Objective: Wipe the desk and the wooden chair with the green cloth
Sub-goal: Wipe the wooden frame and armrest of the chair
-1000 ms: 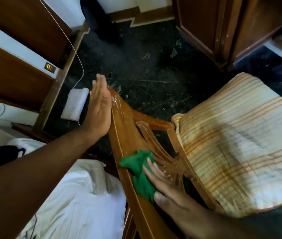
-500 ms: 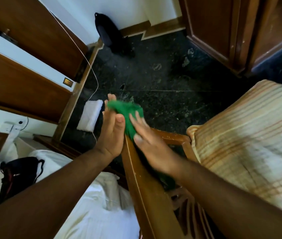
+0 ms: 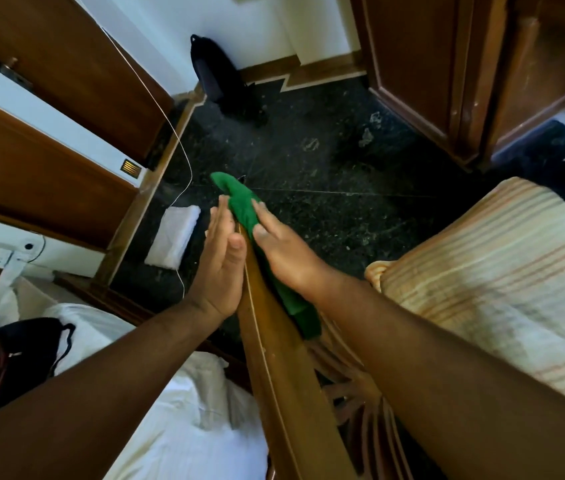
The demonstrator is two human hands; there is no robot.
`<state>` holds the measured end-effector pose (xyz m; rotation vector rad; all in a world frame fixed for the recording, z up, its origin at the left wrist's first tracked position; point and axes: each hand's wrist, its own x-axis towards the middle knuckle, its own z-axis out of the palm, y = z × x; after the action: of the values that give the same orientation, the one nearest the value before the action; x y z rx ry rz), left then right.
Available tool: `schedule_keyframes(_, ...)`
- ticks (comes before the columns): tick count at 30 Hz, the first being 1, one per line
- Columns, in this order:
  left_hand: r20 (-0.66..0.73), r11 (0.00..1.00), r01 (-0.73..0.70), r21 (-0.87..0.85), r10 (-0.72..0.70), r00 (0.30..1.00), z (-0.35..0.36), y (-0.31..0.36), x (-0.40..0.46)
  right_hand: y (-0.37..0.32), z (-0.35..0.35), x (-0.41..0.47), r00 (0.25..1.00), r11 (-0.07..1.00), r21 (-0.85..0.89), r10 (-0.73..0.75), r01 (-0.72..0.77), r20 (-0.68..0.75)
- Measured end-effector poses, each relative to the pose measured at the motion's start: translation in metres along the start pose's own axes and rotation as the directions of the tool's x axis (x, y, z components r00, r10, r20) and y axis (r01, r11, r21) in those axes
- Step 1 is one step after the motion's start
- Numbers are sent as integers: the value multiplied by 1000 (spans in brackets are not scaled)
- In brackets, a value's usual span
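Note:
The wooden chair's top rail [image 3: 284,382] runs from the bottom middle up toward the centre, and its striped seat cushion [image 3: 488,292] lies to the right. The green cloth [image 3: 243,206] is draped along the far end of the rail, and a strip of it trails back under my right wrist. My right hand [image 3: 284,251] presses flat on the cloth from the right side. My left hand [image 3: 220,265] lies flat against the left side of the rail, fingers straight, holding nothing. The desk is not clearly in view.
Wooden drawer fronts [image 3: 32,174] line the left. On the dark floor [image 3: 326,161] lie a folded white cloth [image 3: 173,237] and a thin white cable [image 3: 177,140]. A black bag [image 3: 218,77] leans at the wall. White bedding [image 3: 184,424] with a black bag [image 3: 18,351] sits lower left; a wooden cabinet [image 3: 447,64] stands at the back right.
My right hand slid the green cloth from low on the chair back up along the rail to its far end. My left hand stayed flat on the rail's left side.

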<state>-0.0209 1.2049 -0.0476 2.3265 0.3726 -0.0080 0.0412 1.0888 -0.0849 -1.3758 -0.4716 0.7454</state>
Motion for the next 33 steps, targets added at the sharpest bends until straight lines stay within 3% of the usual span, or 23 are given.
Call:
schedule_keyframes(4, -41, 999, -18, 42, 20, 999, -1, -4, -3, 34, 14, -99, 994, 999, -41, 19, -14, 107)
schedule_keyframes(6, -82, 999, -27, 34, 30, 996, 1, -6, -3, 36, 26, -148, 977, 989, -51, 144, -137, 158)
schedule_keyframes(8, -107, 1000, -25, 6, 25, 994, 3, -7, -2, 36, 31, -175, 940, 947, -183, 295, -263, 173)
schedule_keyframes(11, -106, 1000, -27, 15, 29, 994, 6, -6, 0, 20, 29, -209, 953, 903, -428, 169, -47, 251)
schedule_keyframes(12, -100, 999, -30, 17, 31, 994, 5, -5, 0, 7, 29, -217, 949, 885, -463, 180, -42, 258)
schedule_keyframes(13, -89, 999, -31, 19, 33, 996, 3, -5, -2, -3, 30, -223, 944, 852, -520, 213, -54, 250)
schedule_keyframes(15, -23, 999, -32, 36, 33, 999, -4, -7, -3, -13, 36, -224, 957, 682, -731, 221, -12, 190)
schedule_keyframes(17, 116, 998, -32, 62, 25, 993, -22, -15, -2, -21, 51, -214, 978, 496, -867, 151, 53, 146)
schedule_keyframes(19, 201, 997, -54, 62, 40, 979, -42, -25, -3, -27, 65, -194, 993, 389, -920, 80, 45, 83)
schedule_keyframes(22, 61, 996, -63, -58, 67, 996, -62, -37, -11, -36, 81, -143, 998, 261, -963, 40, -63, -54)
schedule_keyframes(24, -56, 993, -82, -90, 77, 995, -69, -45, -21, -45, 92, -110, 992, 232, -965, 18, -125, -124)
schedule_keyframes(26, -105, 988, -129, -79, 121, 987, -72, -47, -28, -50, 97, -91, 986, 278, -947, 0, -162, -168)
schedule_keyframes(30, -102, 948, -312, -66, 305, 947, -69, -24, -30, -64, 98, -105, 974, 554, -816, -36, -166, -223)
schedule_keyframes(32, -24, 903, -430, -14, 430, 903, -62, -7, -28, -68, 93, -134, 964, 645, -745, -49, -170, -261)
schedule_keyframes(33, 78, 861, -506, 57, 502, 862, -58, 1, -27, -66, 91, -152, 950, 679, -707, -47, -196, -309)
